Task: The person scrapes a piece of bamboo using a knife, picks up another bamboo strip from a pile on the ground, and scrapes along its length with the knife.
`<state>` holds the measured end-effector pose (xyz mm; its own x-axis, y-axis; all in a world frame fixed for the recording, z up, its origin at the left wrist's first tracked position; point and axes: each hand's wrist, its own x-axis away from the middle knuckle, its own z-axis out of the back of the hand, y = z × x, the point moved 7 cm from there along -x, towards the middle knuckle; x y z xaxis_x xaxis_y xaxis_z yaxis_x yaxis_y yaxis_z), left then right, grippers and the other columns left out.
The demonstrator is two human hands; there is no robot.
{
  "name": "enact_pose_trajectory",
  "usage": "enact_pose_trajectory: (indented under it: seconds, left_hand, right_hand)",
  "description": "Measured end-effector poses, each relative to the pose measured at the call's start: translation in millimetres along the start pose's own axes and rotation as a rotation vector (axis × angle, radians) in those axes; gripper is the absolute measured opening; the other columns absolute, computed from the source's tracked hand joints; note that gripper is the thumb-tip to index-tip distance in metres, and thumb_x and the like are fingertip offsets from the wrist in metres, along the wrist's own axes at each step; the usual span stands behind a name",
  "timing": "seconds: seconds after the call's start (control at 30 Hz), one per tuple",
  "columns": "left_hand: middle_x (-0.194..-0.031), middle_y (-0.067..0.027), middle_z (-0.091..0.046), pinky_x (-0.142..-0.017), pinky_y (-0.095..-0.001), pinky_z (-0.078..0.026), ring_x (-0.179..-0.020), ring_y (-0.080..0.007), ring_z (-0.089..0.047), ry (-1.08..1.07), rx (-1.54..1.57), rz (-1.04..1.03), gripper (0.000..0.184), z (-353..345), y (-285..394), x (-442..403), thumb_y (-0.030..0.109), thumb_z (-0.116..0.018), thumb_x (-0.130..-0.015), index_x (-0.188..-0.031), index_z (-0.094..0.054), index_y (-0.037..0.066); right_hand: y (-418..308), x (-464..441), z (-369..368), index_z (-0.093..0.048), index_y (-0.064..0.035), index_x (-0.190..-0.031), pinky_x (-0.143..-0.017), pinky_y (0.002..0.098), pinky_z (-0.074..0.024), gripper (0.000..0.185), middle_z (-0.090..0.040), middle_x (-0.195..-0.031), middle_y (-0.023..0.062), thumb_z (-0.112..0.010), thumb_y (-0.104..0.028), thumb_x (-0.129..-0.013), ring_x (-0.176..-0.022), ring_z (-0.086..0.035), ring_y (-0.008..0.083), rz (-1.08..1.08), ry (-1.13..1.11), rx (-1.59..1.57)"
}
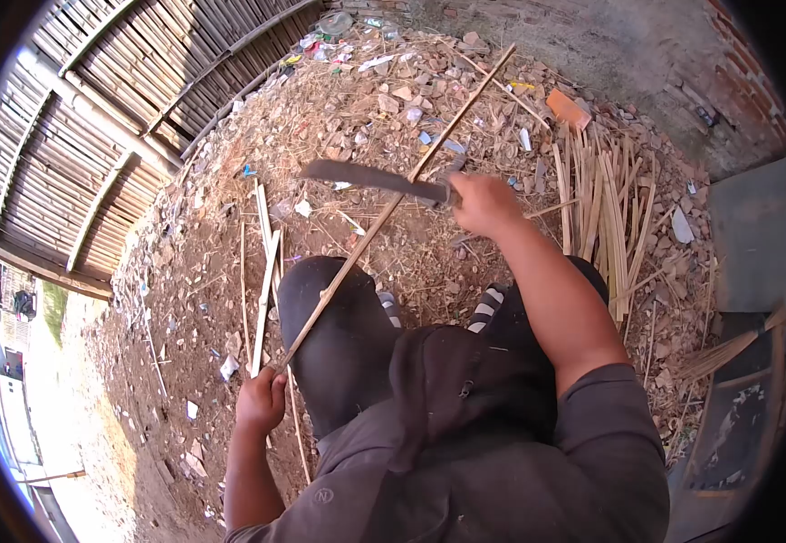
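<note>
My left hand is closed around the lower end of a long bamboo strip, beside my left knee. The strip slants up and away to the right across the view. In my right hand is the handle of a machete, its dark, curved blade pointing left. The blade crosses the strip near its middle; whether the edge touches it, I cannot tell. My right fingers are wrapped round the handle and hide most of it.
Split bamboo strips lie in a pile on the right, and a few pale strips on the left. Stones and litter cover the ground. A bamboo fence stands at the upper left, a wall at the upper right.
</note>
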<state>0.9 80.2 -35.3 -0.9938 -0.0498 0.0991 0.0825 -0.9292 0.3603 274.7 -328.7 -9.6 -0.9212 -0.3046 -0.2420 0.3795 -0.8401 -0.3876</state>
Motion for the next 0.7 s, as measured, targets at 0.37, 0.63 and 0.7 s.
enact_pose_trajectory:
  seconds: [0.37,0.63,0.7]
  left_hand:
    - [-0.073,-0.0267,-0.062,-0.066,-0.0563,-0.048,-0.075,-0.0517,-0.062,-0.034,0.024,0.021,0.030,12.4,22.6,-11.0,0.029,-0.056,-0.102,-0.087,-0.056,0.002]
    - [-0.071,-0.0268,-0.060,-0.063,-0.0553,-0.046,-0.073,-0.0518,-0.060,-0.024,0.063,-0.018,0.031,6.5,25.1,-8.8,0.027,-0.054,-0.103,-0.086,-0.055,0.001]
    - [-0.070,-0.0267,-0.059,-0.063,-0.0557,-0.045,-0.072,-0.0518,-0.059,-0.014,0.084,-0.020,0.031,9.0,25.6,-10.3,0.027,-0.054,-0.103,-0.085,-0.054,0.001]
  right_hand:
    - [18.1,15.8,-30.1,-0.063,-0.0034,-0.096,-0.074,0.0428,-0.0531,0.030,-0.068,-0.081,0.0131,-0.076,-0.024,-0.079,-0.080,-0.068,0.0314,-0.302,-0.469,-0.602]
    - [-80.1,32.4,-17.1,-0.062,-0.0116,-0.092,-0.065,0.0517,-0.0523,0.018,-0.066,-0.070,0.0124,-0.072,-0.017,-0.077,-0.070,-0.070,0.0347,0.288,-0.252,0.009]
    - [-76.5,30.1,-21.0,-0.061,-0.0139,-0.091,-0.065,0.0516,-0.0532,0.017,-0.066,-0.070,0.0104,-0.070,-0.016,-0.077,-0.072,-0.070,0.0361,0.286,-0.207,0.125]
